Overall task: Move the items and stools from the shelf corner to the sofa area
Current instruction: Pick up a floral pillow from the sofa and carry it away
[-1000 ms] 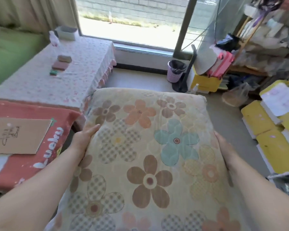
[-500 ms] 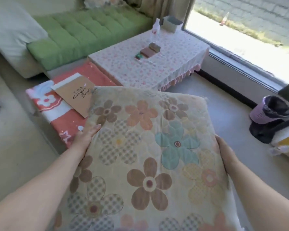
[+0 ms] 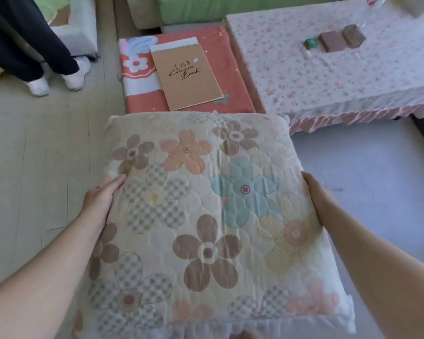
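Observation:
A large cream cushion-topped stool with a flower pattern (image 3: 206, 204) fills the middle of the head view, held up in front of me. My left hand (image 3: 101, 199) grips its left edge and my right hand (image 3: 316, 196) grips its right edge. Whatever is under the flowered top is hidden. Beyond its far edge sits a low orange-covered stool (image 3: 228, 77) with a brown sketchbook (image 3: 186, 74) lying on it. The green sofa (image 3: 206, 6) runs along the top.
A low table with a pink floral cloth (image 3: 340, 77) stands at the upper right, carrying small blocks (image 3: 333, 41). A person's dark-trousered legs and white shoes (image 3: 56, 74) stand at the upper left. Bare floor (image 3: 34, 167) lies to the left and at the right.
My view has swung left from the window and shelf corner to the sofa and orange stool. The cushion stays in both hands; a person's legs have come into view.

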Tool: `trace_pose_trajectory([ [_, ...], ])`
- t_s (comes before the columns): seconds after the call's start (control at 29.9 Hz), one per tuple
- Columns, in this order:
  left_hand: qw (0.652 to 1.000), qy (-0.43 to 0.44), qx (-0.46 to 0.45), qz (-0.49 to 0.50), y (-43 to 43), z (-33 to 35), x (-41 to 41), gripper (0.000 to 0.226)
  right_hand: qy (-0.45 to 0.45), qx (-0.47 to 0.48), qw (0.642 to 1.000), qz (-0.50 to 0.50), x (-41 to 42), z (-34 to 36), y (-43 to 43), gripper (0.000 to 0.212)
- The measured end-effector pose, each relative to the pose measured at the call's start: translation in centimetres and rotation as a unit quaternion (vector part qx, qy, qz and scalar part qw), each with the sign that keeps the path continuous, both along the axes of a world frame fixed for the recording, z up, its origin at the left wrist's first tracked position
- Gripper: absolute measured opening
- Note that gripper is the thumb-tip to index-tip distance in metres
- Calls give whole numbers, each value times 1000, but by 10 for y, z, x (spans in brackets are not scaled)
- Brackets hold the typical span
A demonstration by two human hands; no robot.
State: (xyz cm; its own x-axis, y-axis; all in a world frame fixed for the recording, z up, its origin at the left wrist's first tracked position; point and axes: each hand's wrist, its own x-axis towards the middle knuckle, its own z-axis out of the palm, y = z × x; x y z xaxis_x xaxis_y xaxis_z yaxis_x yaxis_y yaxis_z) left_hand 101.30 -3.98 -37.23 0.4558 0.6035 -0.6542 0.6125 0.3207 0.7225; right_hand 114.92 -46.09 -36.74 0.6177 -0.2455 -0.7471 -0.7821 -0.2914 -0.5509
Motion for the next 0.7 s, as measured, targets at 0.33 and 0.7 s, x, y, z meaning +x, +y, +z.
trace_pose_trajectory([
  [0.33,996,32,-3,87,-16,-117,-16,50,2,-49,996,81,23,-121,14,69],
  [0.7,996,1,-22,86,13,-269,30,53,-54,-49,994,81,96,-261,48,55],
])
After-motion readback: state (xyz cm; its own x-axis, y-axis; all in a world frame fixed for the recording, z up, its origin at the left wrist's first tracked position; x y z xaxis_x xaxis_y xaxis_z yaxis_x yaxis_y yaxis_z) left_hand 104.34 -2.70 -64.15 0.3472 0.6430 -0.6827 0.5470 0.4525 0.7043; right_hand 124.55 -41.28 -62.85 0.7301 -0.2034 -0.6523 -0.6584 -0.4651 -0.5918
